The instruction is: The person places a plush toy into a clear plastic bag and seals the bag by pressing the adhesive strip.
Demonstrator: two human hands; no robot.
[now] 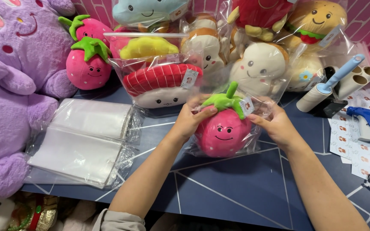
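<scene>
Pink strawberry plush [222, 132] sat bagged between our left hand [190, 119] and right hand [275, 124], both grips pinching the clear bag [260, 107] at its mouth above the counter [245, 188].

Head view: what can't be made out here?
- Strawberry plush: its sides are covered by the left hand and right hand; whether its clear bag is sealed is hidden.
- Purple plush: cut off by the left edge.
- Bagged plush pile: bag glare and overlap blur which toy is which.
</scene>
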